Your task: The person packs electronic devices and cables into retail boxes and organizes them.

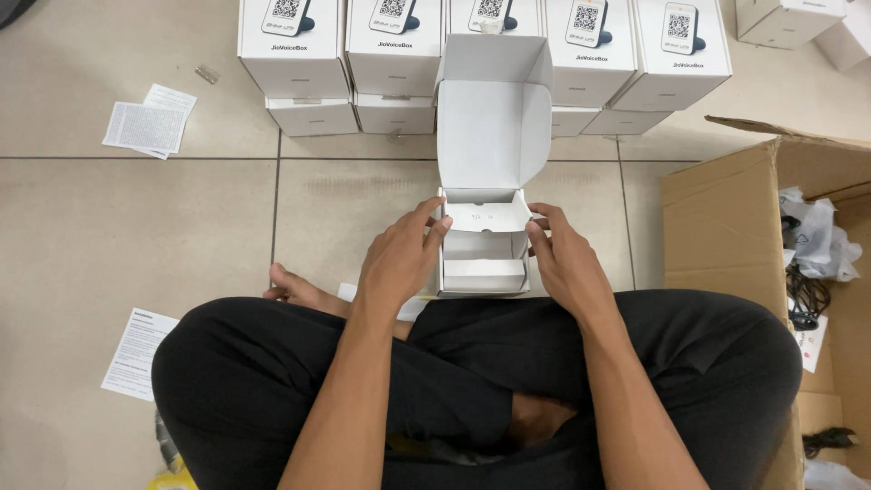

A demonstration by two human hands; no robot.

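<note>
A small white cardboard box [484, 272] stands open on the tiled floor in front of my crossed legs, its lid [493, 118] tipped up and back. My left hand [399, 259] rests against the box's left wall, fingertips on a white card insert [485, 218] lying across the top opening. My right hand [561, 259] presses the right wall, fingers touching the insert's right edge. Inside, lower card folds show; whatever lies beneath them is hidden.
Two rows of closed white product boxes [295, 41] line the far side of the floor. A brown carton [726, 213] with plastic bags and black cables stands at the right. Printed leaflets [145, 127] lie at the left, another leaflet [136, 354] by my knee.
</note>
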